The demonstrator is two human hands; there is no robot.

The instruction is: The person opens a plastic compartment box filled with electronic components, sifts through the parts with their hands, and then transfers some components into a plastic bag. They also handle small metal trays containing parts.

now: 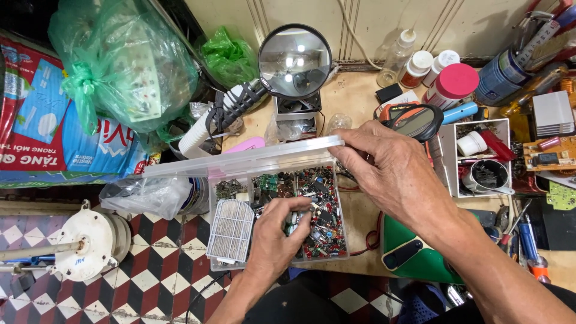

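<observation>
The right hand (393, 171) pinches the far corner of the clear lid (240, 159), holding it up over the parts box (279, 210). The left hand (279, 231) lies directly below, inside the box, fingers closed on small components (321, 216); the lid's long axis runs left to right.

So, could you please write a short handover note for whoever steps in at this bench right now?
Left hand: fingers down inside the clear plastic parts box, picking among the small electronic components; what it pinches is too small to tell.
Right hand: holds the box's lid open at its edge.
The box sits at the bench's edge, above the tiled floor. A white mesh filter piece lies in its left compartment.
Done: the lid is up.
Left: no part is clear of the box yet.
</observation>
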